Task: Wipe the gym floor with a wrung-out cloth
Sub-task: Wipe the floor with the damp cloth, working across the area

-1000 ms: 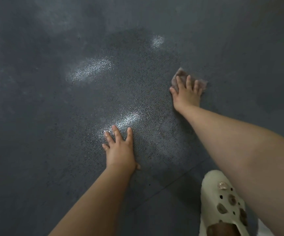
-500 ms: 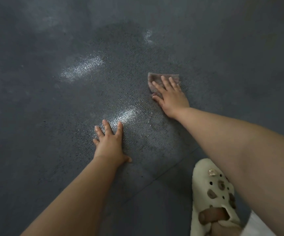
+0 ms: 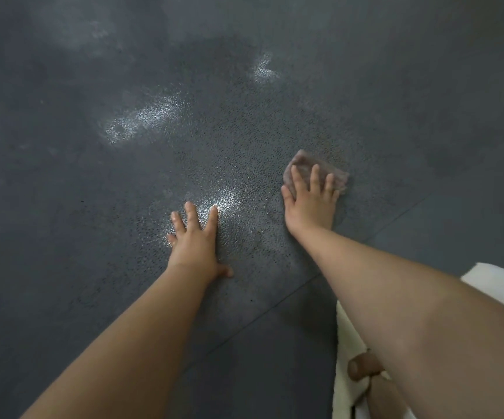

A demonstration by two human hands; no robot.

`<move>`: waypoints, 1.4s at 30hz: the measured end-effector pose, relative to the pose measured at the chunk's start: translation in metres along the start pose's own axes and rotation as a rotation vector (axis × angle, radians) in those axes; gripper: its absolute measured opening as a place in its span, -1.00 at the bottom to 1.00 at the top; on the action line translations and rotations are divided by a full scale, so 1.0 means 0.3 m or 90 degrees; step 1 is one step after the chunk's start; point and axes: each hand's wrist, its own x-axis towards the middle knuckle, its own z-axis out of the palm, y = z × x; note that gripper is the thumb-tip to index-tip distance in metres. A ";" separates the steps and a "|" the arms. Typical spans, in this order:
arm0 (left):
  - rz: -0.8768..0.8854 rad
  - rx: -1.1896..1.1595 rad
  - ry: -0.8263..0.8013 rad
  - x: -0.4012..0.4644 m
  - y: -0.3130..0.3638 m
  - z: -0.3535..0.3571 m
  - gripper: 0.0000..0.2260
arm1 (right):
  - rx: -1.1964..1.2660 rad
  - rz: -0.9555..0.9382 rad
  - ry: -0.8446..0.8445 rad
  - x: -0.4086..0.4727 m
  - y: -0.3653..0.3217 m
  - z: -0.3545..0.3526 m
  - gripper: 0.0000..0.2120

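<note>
Your left hand (image 3: 195,243) lies flat on the wet floor (image 3: 63,207), fingers spread, holding nothing. Farther out, your right hand (image 3: 309,204) presses the cloth (image 3: 317,170) down with straight fingers, just beyond a floor seam.

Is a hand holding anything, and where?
The right hand presses the cloth flat from on top; the left hand rests bare on the floor.

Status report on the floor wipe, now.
Right hand flat on cloth, pressing it to the floor. Left hand spread flat on the floor, bracing. Wet sheen ahead. Nothing in the way.
</note>
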 end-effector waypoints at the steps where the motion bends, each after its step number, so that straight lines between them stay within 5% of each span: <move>1: 0.008 -0.014 0.012 -0.005 -0.014 0.001 0.10 | -0.006 -0.019 0.003 -0.026 -0.026 0.014 -0.47; 8: -0.040 -0.073 0.130 -0.102 -0.110 0.048 -0.04 | -0.042 -0.197 -0.022 -0.255 -0.177 0.104 -0.49; 16: -0.141 0.047 -0.004 -0.283 -0.033 0.200 0.15 | -0.155 -0.401 -0.055 -0.212 -0.085 0.085 -0.47; 24: -0.111 0.004 -0.035 -0.293 -0.029 0.243 0.07 | -0.025 -0.023 0.008 -0.095 0.202 0.014 -0.45; 29: -0.113 -0.021 -0.032 -0.286 -0.025 0.250 0.07 | 0.096 0.161 0.043 -0.253 0.123 0.097 -0.46; 33: -0.117 -0.027 -0.026 -0.278 -0.028 0.257 0.07 | 0.051 0.031 0.077 -0.469 -0.030 0.216 -0.49; 37: -0.114 -0.039 -0.022 -0.277 -0.033 0.261 0.04 | 0.003 -0.134 -0.055 -0.573 -0.072 0.251 -0.49; 42: -0.111 -0.045 -0.024 -0.283 -0.033 0.257 0.06 | -0.055 -0.237 0.037 -0.378 0.048 0.187 -0.44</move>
